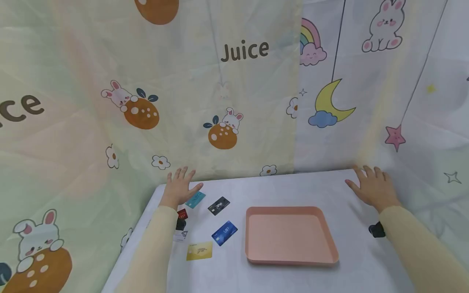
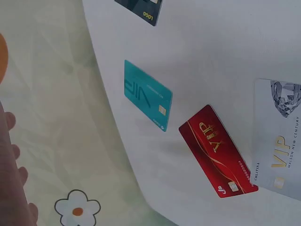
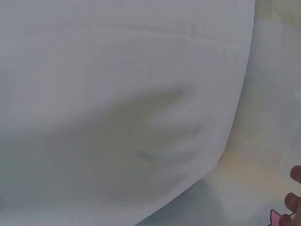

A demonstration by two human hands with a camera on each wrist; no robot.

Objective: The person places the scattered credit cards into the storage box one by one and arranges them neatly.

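Observation:
My left hand (image 1: 178, 188) is held over the far left of the white table, fingers spread and holding nothing. Below and beside it lie a teal card (image 1: 196, 199), a red card (image 2: 217, 153) and a white VIP card (image 2: 278, 136). To the right of these are a black card (image 1: 219, 206) and a blue VIP card (image 1: 224, 233), with a yellow card (image 1: 199, 251) nearer the front. The left sleeve covers part of this group. Over the far right of the table, my right hand (image 1: 373, 189) also has spread fingers and holds nothing; its shadow falls on the cloth.
A shallow pink tray (image 1: 292, 263) with a raised rim stands at the middle of the white table (image 1: 278, 191), right of the cards. Patterned curtains (image 1: 190, 61) with rabbits and oranges hang behind the table and along both sides.

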